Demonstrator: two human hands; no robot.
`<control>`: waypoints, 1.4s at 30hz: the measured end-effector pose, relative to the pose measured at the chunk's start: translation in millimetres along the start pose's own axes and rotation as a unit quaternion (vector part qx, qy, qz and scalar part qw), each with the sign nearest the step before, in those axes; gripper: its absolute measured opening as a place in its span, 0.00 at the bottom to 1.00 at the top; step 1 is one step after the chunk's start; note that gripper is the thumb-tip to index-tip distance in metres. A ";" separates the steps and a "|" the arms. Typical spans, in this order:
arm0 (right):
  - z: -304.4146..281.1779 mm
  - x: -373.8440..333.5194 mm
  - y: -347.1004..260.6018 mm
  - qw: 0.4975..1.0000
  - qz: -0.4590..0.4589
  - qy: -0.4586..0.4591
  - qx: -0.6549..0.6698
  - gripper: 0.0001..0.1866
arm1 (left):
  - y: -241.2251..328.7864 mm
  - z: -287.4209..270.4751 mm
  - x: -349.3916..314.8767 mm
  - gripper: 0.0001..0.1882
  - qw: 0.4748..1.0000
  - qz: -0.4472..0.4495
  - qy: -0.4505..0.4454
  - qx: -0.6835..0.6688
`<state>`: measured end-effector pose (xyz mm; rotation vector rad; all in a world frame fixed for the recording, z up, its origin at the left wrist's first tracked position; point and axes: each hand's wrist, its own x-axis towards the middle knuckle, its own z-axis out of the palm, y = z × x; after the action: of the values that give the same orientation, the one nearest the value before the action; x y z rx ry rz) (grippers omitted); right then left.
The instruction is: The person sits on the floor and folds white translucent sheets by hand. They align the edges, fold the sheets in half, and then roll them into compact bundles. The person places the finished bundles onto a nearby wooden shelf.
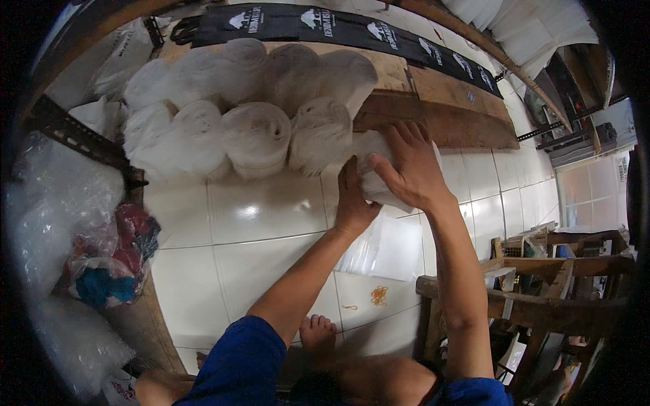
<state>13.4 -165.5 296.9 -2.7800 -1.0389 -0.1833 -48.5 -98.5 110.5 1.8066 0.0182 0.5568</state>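
Both my hands are on a white roll [376, 184] of thin, sheer-looking material at the right end of a row. My left hand [357, 203] grips its near left side, fingers pointing up and thumb low. Over its top and right side lies my right hand [410, 166], thumb toward the left and fingers wrapped over the far part. Several similar rolls stand upright in two rows to the left, the closest being a white roll [321, 137]. Below my hands, flat clear plastic bags [396, 250] lie on the tiles. Nearer my foot is a small pile of orange rubber bands [379, 296].
Wooden boards [460, 108] lie behind the rolls, with a black printed strip [345, 27] beyond. Clear plastic bundles [61, 203] fill the left side, beside a dark metal shelf post [74, 132]. A wooden rack [535, 308] stands on the right. White tiles [271, 210] cover the floor.
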 end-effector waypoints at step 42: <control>62.7 -54.7 -80.9 0.892 0.329 0.200 0.236 0.25 | 152.7 -286.9 1.2 0.15 0.894 -0.257 -0.341 -0.131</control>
<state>-77.4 -127.8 235.3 -2.3286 -0.0049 -0.3339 -197.1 113.1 307.5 1.5554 -0.0554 -0.4484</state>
